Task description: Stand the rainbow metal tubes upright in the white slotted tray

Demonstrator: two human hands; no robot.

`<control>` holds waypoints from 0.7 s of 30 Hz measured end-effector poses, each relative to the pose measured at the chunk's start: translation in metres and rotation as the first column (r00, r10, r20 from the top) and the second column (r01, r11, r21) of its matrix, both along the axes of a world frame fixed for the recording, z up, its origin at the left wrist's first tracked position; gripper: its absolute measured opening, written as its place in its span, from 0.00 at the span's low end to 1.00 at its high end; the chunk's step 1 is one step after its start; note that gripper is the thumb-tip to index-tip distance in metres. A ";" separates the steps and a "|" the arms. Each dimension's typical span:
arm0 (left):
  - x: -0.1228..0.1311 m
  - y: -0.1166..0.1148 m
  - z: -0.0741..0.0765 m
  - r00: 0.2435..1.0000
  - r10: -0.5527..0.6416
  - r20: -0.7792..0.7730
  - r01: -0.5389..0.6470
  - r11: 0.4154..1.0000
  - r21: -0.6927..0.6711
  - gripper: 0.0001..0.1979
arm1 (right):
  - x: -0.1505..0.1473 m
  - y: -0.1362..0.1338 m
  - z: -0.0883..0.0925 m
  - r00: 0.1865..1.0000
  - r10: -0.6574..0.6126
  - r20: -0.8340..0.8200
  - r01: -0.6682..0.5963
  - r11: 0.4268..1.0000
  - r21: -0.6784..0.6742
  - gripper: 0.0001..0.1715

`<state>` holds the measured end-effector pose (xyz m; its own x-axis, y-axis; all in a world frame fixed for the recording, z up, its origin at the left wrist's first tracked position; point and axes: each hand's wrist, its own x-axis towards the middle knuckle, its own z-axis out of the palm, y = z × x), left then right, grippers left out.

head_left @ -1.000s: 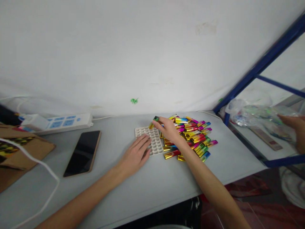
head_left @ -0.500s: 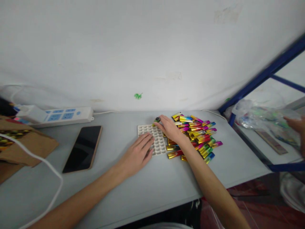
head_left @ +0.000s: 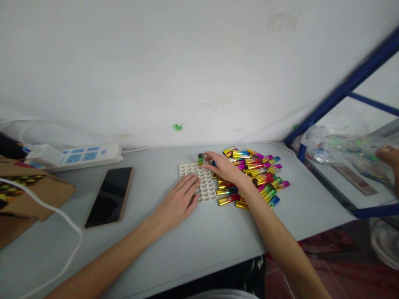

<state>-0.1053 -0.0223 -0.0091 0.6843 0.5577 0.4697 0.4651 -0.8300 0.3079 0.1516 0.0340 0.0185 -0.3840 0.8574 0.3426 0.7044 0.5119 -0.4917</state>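
Note:
A pale tray [head_left: 208,187] with rows of round holes lies on the table. At its far edge a green lighter [head_left: 200,159] with a dark top stands upright. Just right of that lighter is my right hand [head_left: 222,166], thumb and fingers spread apart with no lighter gripped between them. My left hand [head_left: 181,197] rests flat, its fingertips over the tray's left part, hiding some holes. Many shiny lighters [head_left: 264,178] in gold, red, green, blue and magenta lie heaped right of the tray, partly under my right hand and wrist.
A phone [head_left: 109,197] lies on the left, below a white power strip [head_left: 90,157]. An open cardboard box [head_left: 59,189] and a white cable [head_left: 67,222] are at far left. Beyond a blue metal frame [head_left: 324,101] at right are plastic bags [head_left: 339,145] and another person's hand [head_left: 389,160].
My right hand has opened and drawn slightly right, off the green lighter, which now stands by itself at the tray's far edge. My left hand stays on the tray. The view has shifted slightly.

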 end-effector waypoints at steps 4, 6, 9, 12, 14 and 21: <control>0.000 0.001 0.000 1.000 -0.005 0.006 0.005 1.000 -0.006 0.21 | 0.035 -0.019 0.015 1.000 -0.024 -0.004 0.023 0.999 -0.022 0.09; 0.000 0.001 -0.001 1.000 -0.009 0.004 0.009 1.000 0.005 0.21 | 0.047 -0.029 0.022 0.999 -0.038 0.028 0.039 0.998 -0.041 0.07; 0.000 0.001 -0.001 1.000 -0.010 0.004 0.010 1.000 0.019 0.21 | 0.056 -0.042 0.030 0.997 -0.042 0.060 0.045 0.998 -0.050 0.06; -0.001 0.001 -0.001 1.000 -0.009 0.010 0.009 1.000 0.014 0.21 | 0.060 -0.050 0.034 0.998 0.008 0.061 0.000 0.990 -0.140 0.05; -0.002 0.002 -0.001 1.000 -0.011 0.010 0.011 1.000 0.004 0.22 | 0.063 -0.053 0.035 0.997 0.046 0.061 -0.031 0.976 -0.217 0.05; -0.003 0.001 0.002 1.000 -0.007 -0.016 0.007 1.000 -0.024 0.23 | 0.069 -0.053 0.023 0.987 -0.006 0.160 0.044 0.971 -0.235 0.07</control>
<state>-0.1081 -0.0214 -0.0071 0.6955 0.5642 0.4450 0.4646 -0.8255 0.3205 0.2206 -0.0190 0.0415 -0.3943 0.9166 0.0658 0.7936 0.3757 -0.4786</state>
